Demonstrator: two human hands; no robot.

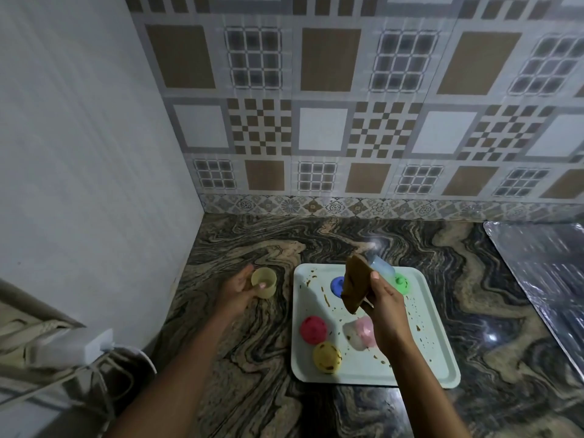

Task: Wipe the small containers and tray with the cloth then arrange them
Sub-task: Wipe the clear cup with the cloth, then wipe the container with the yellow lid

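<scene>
A pale green tray (436, 358) with brown stains lies on the marble counter. On it sit a red lid (313, 329), a yellow lid (327, 357), a blue lid (337, 284), a green lid (401, 283) and a pink container (363, 330) lying beside a clear one. My left hand (235, 290) grips a small yellow container (264, 282) left of the tray, just above the counter. Over the tray's middle, my right hand (380, 300) holds a brown cloth (355, 287) together with a clear bluish container (380, 267).
The marble counter (252, 358) meets a plain wall on the left and a patterned tile wall behind. A shiny foil-covered sheet (543, 270) lies at the right. A white charger with cables (72, 349) sits at the lower left.
</scene>
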